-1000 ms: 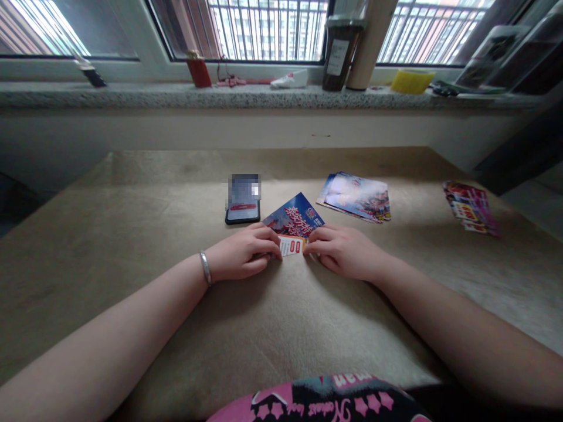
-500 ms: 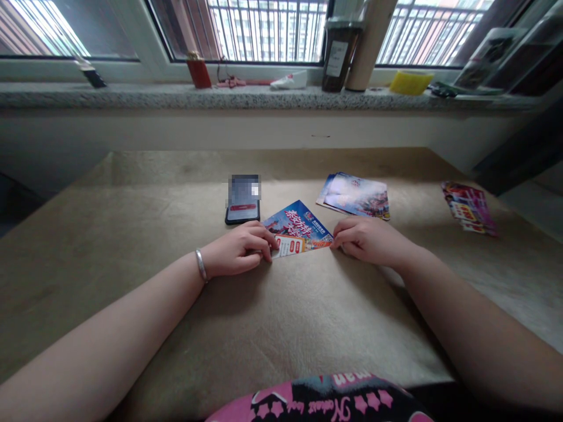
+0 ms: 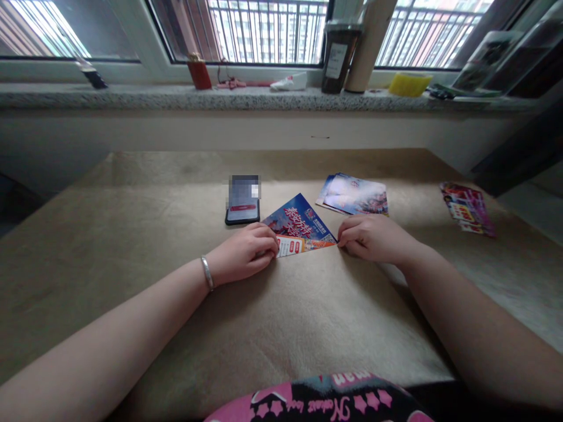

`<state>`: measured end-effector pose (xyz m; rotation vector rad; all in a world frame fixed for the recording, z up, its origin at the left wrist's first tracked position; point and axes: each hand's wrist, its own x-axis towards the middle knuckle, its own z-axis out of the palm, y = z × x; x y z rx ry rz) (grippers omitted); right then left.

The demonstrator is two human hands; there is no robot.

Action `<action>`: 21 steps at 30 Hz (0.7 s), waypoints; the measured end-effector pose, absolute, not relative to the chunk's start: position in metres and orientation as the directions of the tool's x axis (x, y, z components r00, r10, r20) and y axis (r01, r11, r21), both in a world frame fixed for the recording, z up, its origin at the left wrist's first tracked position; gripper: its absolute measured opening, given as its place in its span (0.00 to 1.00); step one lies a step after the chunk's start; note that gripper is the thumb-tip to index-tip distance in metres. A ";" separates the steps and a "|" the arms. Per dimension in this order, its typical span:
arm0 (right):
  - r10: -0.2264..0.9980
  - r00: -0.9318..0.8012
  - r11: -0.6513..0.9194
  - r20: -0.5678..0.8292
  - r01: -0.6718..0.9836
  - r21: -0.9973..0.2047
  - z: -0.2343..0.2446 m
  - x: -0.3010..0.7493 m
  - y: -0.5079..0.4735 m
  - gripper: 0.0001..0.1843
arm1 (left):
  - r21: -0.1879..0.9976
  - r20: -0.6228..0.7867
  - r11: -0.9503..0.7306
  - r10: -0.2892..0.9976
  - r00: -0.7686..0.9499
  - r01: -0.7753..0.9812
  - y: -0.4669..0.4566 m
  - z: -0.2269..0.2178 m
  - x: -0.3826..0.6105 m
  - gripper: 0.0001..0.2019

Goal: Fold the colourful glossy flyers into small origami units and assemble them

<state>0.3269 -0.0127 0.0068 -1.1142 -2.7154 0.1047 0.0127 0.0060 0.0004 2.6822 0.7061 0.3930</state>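
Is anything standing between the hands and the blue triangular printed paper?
Nothing visible: the left hand covers the left end of the blue triangular printed paper; the right hand touches its right corner.

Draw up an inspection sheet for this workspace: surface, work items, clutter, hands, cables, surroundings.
Surface: tan tabletop, faint creases.
Work items: folded printed leaflet, one corner pointing toward the window.
Clutter: phone, partly pixelated; stack of glossy sheets; fanned red-and-pink leaflets.
Hands: left hand on the folded leaflet's left end; right hand with fingertips at its right corner, grip unclear.
Cables: nothing seen that is clearly one.
Surroundings: stone windowsill bearing a dark jar and a yellow item.
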 end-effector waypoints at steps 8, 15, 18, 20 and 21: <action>0.718 -0.632 0.674 0.291 0.736 -0.063 0.012 0.322 -0.017 0.15 | 0.238 0.226 -0.849 0.521 0.823 0.472 -0.005 0.002 0.020 0.12; 0.679 -0.604 0.704 0.416 0.697 -0.137 0.009 0.310 -0.017 0.15 | 0.177 0.277 -0.874 0.486 0.829 0.453 -0.009 -0.003 0.024 0.16; 0.649 -0.625 0.736 0.433 0.660 -0.151 0.007 0.304 -0.016 0.17 | 0.220 0.292 -0.901 0.425 0.857 0.373 -0.006 -0.005 0.025 0.16; 0.644 -0.625 0.740 0.442 0.655 -0.152 0.005 0.302 -0.016 0.18 | 0.238 0.298 -0.915 0.388 0.872 0.326 -0.003 -0.005 0.026 0.16; 0.647 -0.621 0.736 0.442 0.661 -0.150 0.005 0.301 -0.016 0.18 | 0.240 0.295 -0.918 0.378 0.877 0.315 -0.002 -0.005 0.026 0.16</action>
